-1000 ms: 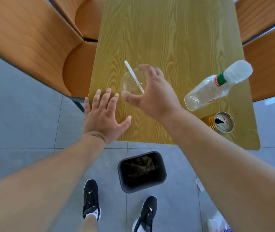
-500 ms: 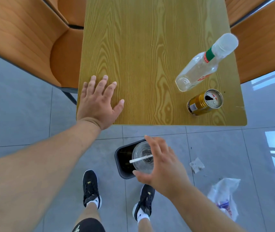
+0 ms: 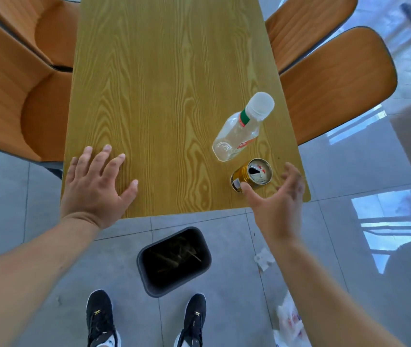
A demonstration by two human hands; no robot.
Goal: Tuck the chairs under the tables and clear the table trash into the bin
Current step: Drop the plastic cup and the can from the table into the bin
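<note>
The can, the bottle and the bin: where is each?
can [image 3: 240,177], head view, on its gold side.
bottle [image 3: 235,135], head view, on its clear body.
bin [image 3: 146,280], head view, on its left rim.

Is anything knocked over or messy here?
Yes. The clear bottle and gold can lie tipped over on the table, and a crumpled paper scrap lies on the floor beside the bin.

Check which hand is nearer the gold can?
Right. The right hand is open right at the gold can, thumb beside it; the left hand lies flat across the table.
</note>
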